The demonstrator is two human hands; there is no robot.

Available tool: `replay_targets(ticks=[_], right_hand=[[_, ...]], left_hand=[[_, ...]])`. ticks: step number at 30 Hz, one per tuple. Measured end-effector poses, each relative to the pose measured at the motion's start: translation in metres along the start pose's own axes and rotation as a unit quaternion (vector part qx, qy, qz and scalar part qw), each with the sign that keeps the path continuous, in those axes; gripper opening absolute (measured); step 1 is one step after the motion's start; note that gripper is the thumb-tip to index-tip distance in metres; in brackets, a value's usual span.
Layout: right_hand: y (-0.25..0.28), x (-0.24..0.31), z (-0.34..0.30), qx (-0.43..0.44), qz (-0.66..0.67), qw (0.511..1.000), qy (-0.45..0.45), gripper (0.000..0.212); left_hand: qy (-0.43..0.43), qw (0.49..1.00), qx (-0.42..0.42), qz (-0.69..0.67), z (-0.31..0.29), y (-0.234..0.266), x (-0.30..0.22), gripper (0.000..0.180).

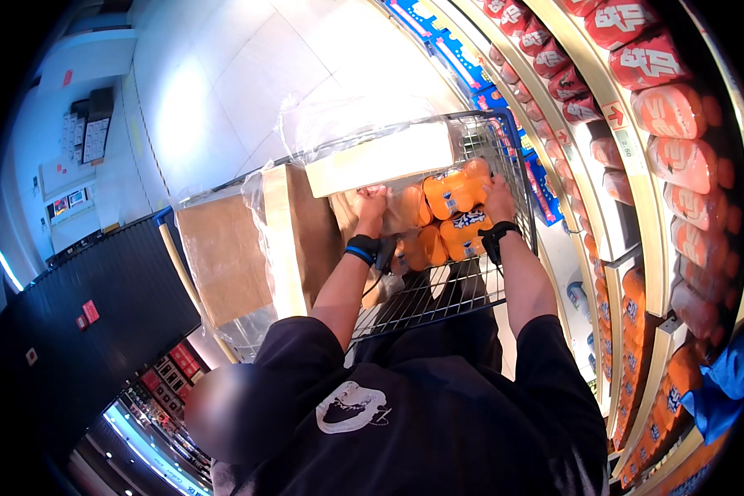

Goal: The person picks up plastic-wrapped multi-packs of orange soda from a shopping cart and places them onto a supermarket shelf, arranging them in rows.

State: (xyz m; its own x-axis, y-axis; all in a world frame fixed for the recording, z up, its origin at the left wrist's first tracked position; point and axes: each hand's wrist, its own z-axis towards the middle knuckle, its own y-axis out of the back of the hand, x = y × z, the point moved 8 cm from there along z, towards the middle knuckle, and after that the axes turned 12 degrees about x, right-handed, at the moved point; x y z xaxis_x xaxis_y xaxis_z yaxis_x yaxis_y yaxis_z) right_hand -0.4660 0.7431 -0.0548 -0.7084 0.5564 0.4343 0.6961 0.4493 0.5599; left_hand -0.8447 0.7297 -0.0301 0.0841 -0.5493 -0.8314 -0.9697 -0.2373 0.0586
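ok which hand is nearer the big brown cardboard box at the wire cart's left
Left. The left hand is just right of the box; the right hand is farther right, at the right end of the shiny orange drink packs.

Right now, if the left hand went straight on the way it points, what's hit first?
Likely the pale carton side just beyond the left hand, though depth there is unclear.

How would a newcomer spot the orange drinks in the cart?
Find the wire shopping cart at mid-picture, left of the tall drinks shelves. Toward its right end, between the person's left hand and right hand, sit the orange drinks. Their bright orange separates them from the brown cardboard boxes beside them; orange lookalikes stand outside the cart.
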Motion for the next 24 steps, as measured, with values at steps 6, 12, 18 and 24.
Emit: replay_targets(ticks=[6,12,18,24], right_hand=[[-0.002,-0.002,0.004,0.000,-0.006,1.000,0.001,0.028],[0.005,0.007,-0.009,-0.020,-0.006,0.999,0.036,0.028],[0.011,0.023,-0.019,-0.055,-0.062,0.996,0.040,0.024],[0.014,0.033,-0.016,-0.096,-0.106,0.987,0.079,0.020]], left_hand=[[-0.023,0.992,-0.051,-0.114,-0.012,-0.011,0.022,0.012],[-0.062,0.962,-0.133,0.230,-0.030,-0.025,-0.015,0.037],[-0.189,0.890,-0.153,0.385,-0.102,-0.073,-0.101,0.047],[-0.309,0.854,0.133,0.397,-0.141,-0.146,-0.118,0.031]])
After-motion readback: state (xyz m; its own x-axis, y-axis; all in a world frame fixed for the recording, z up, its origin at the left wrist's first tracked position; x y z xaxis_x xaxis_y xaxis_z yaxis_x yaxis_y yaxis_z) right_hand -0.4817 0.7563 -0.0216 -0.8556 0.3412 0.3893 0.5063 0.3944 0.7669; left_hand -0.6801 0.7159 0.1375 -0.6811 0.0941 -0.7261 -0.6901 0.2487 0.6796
